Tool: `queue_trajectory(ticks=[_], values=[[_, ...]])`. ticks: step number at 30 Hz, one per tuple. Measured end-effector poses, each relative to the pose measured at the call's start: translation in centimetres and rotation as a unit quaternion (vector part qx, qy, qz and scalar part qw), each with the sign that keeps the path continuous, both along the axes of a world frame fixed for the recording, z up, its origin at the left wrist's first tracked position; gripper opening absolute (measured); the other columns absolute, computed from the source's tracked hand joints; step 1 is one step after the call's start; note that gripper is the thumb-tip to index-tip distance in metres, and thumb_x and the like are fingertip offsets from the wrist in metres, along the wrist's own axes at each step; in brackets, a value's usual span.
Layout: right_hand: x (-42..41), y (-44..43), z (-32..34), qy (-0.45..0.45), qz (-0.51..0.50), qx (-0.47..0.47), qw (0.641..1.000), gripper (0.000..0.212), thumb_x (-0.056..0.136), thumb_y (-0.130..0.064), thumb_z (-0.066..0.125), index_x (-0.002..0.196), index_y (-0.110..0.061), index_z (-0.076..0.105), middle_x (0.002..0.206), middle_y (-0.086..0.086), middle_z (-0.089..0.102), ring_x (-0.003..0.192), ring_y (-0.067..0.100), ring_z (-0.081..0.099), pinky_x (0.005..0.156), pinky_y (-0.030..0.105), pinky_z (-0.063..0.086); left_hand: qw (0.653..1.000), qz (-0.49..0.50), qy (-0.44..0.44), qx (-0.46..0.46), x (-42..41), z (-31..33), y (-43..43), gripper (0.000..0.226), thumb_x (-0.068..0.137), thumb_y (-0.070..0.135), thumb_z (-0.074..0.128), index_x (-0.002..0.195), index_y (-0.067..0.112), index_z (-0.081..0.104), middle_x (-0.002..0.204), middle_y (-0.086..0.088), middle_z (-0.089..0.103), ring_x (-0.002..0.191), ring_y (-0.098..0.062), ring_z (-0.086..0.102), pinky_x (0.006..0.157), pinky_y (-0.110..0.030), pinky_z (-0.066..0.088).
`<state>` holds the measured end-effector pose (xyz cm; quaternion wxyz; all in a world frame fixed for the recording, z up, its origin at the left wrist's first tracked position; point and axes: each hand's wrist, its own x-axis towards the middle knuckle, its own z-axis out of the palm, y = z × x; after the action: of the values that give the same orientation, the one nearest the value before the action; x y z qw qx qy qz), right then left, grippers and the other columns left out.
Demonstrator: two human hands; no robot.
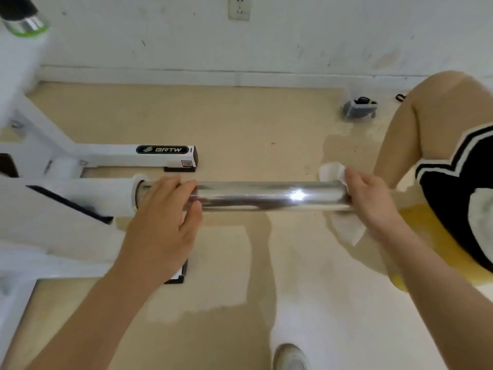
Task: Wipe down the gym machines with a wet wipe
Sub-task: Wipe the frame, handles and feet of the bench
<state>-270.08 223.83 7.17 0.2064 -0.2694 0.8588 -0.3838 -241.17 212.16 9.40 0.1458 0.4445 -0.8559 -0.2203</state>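
Head view: at far left stands the white machine frame (53, 198), its foot (160, 153) marked BRTW lying on the tan floor (240, 124). The left hand (165, 217) curls loosely over the chrome bar (266, 196) near its collar. At the bar's free end, the right hand (370, 198) presses a white wet wipe (346, 231) around it.

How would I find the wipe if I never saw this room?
Find the big white machine on the left and follow the shiny silver bar sticking out of it. At the bar's far end, the right hand presses a wet wipe around it. It's the only soft, crumpled white thing there.
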Motion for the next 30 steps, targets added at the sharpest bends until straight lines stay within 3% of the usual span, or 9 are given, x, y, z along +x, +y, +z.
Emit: queue_trajectory(ticks=[2,6,8,11,14,20,22,26,30], values=[[0.6,-0.6,0.4,-0.164,-0.158,-0.043,0.973,0.035,0.1,-0.027,0.042,0.09,0.0,0.063,0.079,0.012,0.057,0.08,0.028,0.055,0.068,0.034,0.047,0.994,0.029,0.025,0.098,-0.1,2.4,1.7,0.031,0.1,0.024,0.043,0.125,0.022,0.062,0.138,0.007,0.047,0.128,-0.004,0.034,0.099,-0.011,0.02],[3.4,-1.6,3.4,-0.276,-0.299,-0.044,0.912,0.038,0.102,-0.021,0.033,0.128,0.0,0.05,0.132,0.024,0.053,0.111,0.039,0.056,0.095,0.046,0.045,0.963,0.066,0.044,0.258,-0.4,7.3,5.3,0.028,0.098,0.025,0.046,0.106,0.048,0.061,0.137,0.021,0.045,0.13,-0.002,0.042,0.108,-0.026,0.032],[4.0,-1.3,5.5,-0.28,-0.312,-0.006,0.908,0.039,0.102,-0.017,0.033,0.13,0.006,0.046,0.129,0.029,0.053,0.115,0.045,0.053,0.089,0.047,0.046,0.949,0.099,0.047,0.296,-1.0,9.5,6.1,0.03,0.097,0.025,0.048,0.095,0.053,0.061,0.13,0.024,0.051,0.124,-0.001,0.048,0.103,-0.026,0.037],[3.4,0.9,7.3,-0.293,-0.312,0.05,0.903,0.037,0.101,-0.021,0.038,0.111,0.009,0.059,0.091,0.023,0.06,0.088,0.04,0.059,0.07,0.037,0.043,0.923,0.134,0.036,0.358,-2.7,12.2,6.9,0.03,0.097,0.025,0.048,0.093,0.05,0.063,0.115,0.026,0.062,0.101,0.011,0.055,0.085,-0.01,0.038],[2.4,3.2,10.1,-0.442,-0.298,-0.021,0.846,0.028,0.1,-0.02,0.049,0.104,0.003,0.063,0.092,0.018,0.062,0.082,0.031,0.064,0.072,0.038,0.054,0.899,0.132,0.057,0.413,-5.8,14.2,7.6,0.027,0.097,0.02,0.052,0.093,0.043,0.067,0.093,0.021,0.069,0.081,0.017,0.057,0.072,0.0,0.037],[1.2,2.8,16.3,-0.626,-0.22,-0.153,0.732,0.034,0.102,-0.023,0.041,0.114,0.002,0.062,0.109,0.017,0.07,0.094,0.027,0.07,0.092,0.042,0.054,0.744,0.208,0.182,0.609,-13.4,17.2,9.6,0.028,0.089,0.032,0.064,0.116,0.03,0.058,0.108,0.004,0.067,0.091,-0.013,0.068,0.079,-0.029,0.056],[0.9,1.6,17.8,-0.631,-0.199,-0.141,0.736,0.033,0.101,-0.023,0.043,0.111,0.002,0.063,0.108,0.019,0.07,0.095,0.028,0.068,0.095,0.045,0.05,0.7,0.23,0.222,0.639,-14.7,17.5,9.5,0.028,0.088,0.029,0.068,0.115,0.022,0.062,0.101,-0.006,0.071,0.081,-0.022,0.071,0.078,-0.038,0.058],[0.5,-1.2,19.0,-0.604,-0.139,-0.104,0.778,0.03,0.1,-0.015,0.043,0.103,0.004,0.065,0.099,0.019,0.069,0.084,0.025,0.068,0.078,0.038,0.053,0.691,0.327,0.293,0.574,-15.6,17.2,7.0,0.01,0.086,0.011,0.069,0.095,0.008,0.073,0.089,-0.013,0.072,0.067,-0.018,0.065,0.066,-0.03,0.055],[-0.9,-4.3,20.3,-0.549,-0.097,-0.057,0.828,0.021,0.098,-0.011,0.051,0.09,-0.004,0.07,0.086,0.01,0.069,0.078,0.017,0.065,0.076,0.034,0.057,0.598,0.389,0.384,0.587,-16.0,17.5,2.4,0.006,0.089,0.012,0.065,0.089,0.007,0.069,0.084,-0.006,0.071,0.07,-0.015,0.063,0.068,-0.029,0.053]])
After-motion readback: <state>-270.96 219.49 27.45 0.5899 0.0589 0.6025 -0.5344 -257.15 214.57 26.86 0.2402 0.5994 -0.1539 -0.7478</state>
